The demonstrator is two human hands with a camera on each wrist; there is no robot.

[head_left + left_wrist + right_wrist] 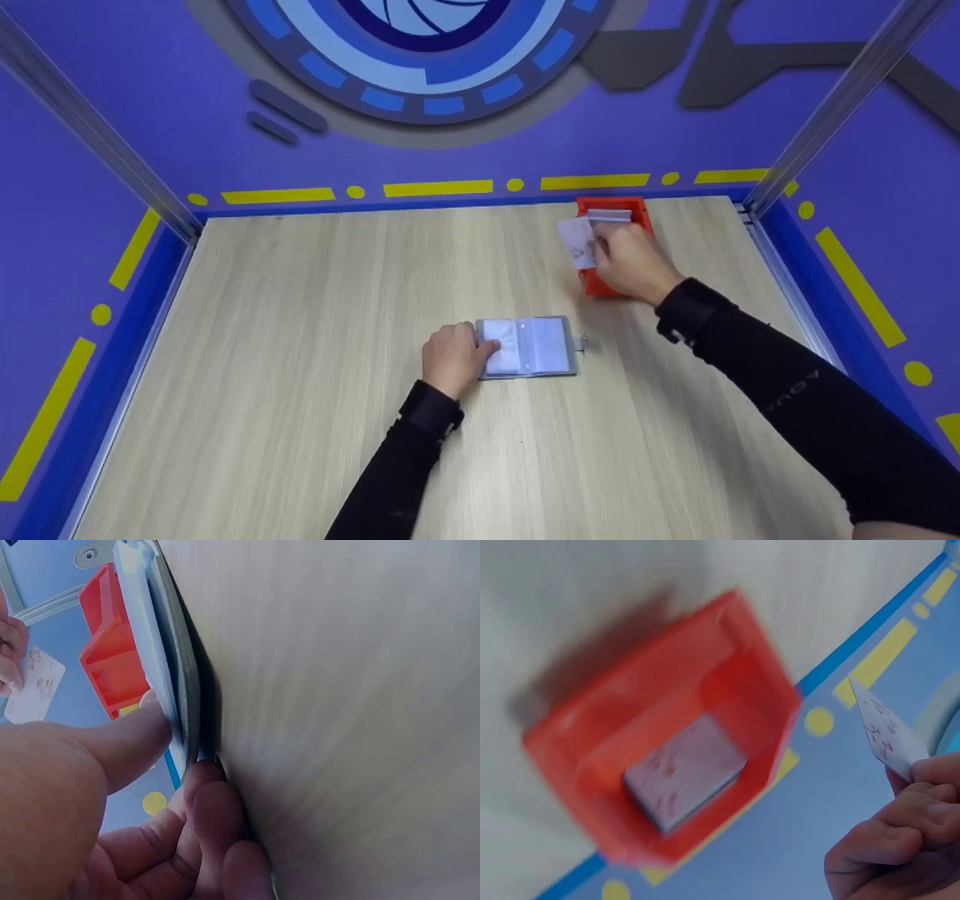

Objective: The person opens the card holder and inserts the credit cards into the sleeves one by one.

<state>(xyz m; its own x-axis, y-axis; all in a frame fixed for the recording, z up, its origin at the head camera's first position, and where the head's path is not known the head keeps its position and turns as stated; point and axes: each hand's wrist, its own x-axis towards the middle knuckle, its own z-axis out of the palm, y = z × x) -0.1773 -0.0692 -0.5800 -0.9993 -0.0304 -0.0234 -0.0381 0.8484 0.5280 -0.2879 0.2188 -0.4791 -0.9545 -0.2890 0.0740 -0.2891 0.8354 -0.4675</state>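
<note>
An open card album point(546, 346) with clear sleeve pages lies on the table, its clasp tab out at the right. My left hand point(452, 360) grips its left edge, the thumb on the page and, in the left wrist view, the fingers point(217, 814) curled under the cover. A white card point(577, 242) with small reddish prints is pinched in my right hand point(634, 259), above the red bin point(611, 289). Inside that bin, the right wrist view shows a stack of similar cards point(684, 769). The card in my hand point(885, 727) stands clear of the stack.
The bin stands at the back right of the wooden table point(300, 337), near the back wall point(442, 161). Purple panels with yellow marks enclose the back and sides. Metal posts point(840, 112) rise at the back corners.
</note>
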